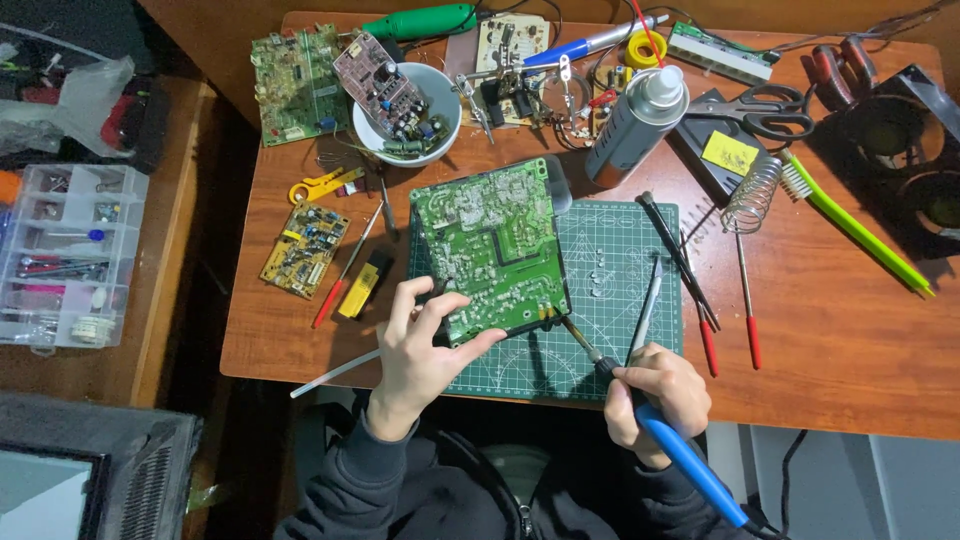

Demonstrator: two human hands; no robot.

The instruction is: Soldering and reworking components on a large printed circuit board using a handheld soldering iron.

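Observation:
A large green circuit board point(490, 245) lies solder side up, half on a green cutting mat point(620, 290). My left hand point(420, 350) grips the board's near left corner, thumb on top. My right hand point(655, 395) holds a blue-handled soldering iron point(690, 455); its metal tip point(570, 330) touches the board's near right edge. A thin grey rod point(645, 310) also rises from the right hand's fingers over the mat.
On the wooden table sit a white bowl point(450, 110) of parts, a spray can point(635, 125), scissors point(760, 110), a coiled iron stand point(750, 195), red-handled probes point(750, 310), small boards point(305, 250) and a green toothbrush point(860, 235). A clear parts organiser point(65, 255) stands left.

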